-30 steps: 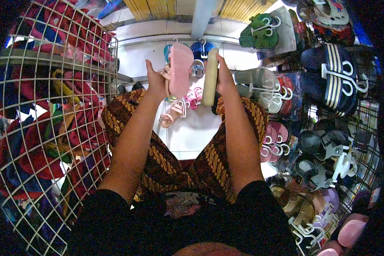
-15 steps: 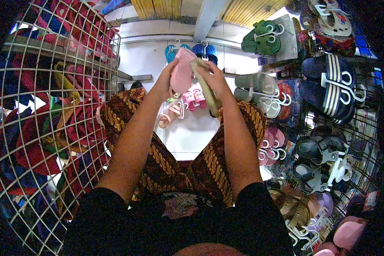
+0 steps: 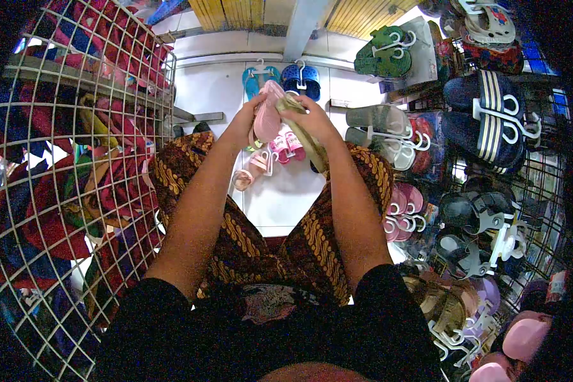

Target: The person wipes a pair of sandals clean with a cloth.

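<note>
My left hand (image 3: 243, 122) holds a small pink sandal (image 3: 267, 113) upright in front of me, above my knees. My right hand (image 3: 314, 120) grips a tan, olive-soled sandal (image 3: 304, 135) whose upper end presses against the pink one. Both hands are close together, fingers curled around the shoes. My lap is covered in brown and yellow patterned cloth (image 3: 235, 235).
A wire basket (image 3: 63, 191) full of red and dark sandals stands at my left. Racks of hanging sandals and slides (image 3: 490, 121) fill the right side. Pink sandals (image 3: 280, 149) and blue ones (image 3: 285, 75) lie on the white tiled floor (image 3: 286, 191) ahead.
The two sandals were held apart, soles side by side. My hands have since come together, and the tan sandal now leans against the pink one.
</note>
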`<state>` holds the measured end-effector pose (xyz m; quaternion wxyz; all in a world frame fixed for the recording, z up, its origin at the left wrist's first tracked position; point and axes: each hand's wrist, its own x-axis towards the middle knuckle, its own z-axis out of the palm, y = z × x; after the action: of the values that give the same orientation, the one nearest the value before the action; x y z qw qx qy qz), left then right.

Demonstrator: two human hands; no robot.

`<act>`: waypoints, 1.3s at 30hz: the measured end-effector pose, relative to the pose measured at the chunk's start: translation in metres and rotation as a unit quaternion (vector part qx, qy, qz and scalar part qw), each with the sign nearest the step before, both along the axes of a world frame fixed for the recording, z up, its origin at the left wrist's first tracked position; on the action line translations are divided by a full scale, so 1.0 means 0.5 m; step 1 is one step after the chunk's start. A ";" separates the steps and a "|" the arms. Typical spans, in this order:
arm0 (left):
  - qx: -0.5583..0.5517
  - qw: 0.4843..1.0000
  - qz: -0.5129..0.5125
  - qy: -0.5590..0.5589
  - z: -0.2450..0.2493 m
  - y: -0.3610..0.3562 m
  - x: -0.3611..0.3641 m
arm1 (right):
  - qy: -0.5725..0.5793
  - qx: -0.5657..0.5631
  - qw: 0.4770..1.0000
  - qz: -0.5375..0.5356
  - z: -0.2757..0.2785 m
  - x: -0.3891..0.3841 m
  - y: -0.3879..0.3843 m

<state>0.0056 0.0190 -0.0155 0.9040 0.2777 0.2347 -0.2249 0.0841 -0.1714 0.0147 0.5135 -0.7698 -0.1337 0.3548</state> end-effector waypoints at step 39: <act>-0.019 0.985 0.170 -0.021 0.012 -0.015 -0.012 | -0.325 0.115 0.934 0.097 0.092 -0.084 0.057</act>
<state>-0.0002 0.0116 -0.0095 0.9388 0.2217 0.2552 -0.0667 0.0424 -0.1427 0.0609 0.4902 -0.7622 -0.4067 0.1155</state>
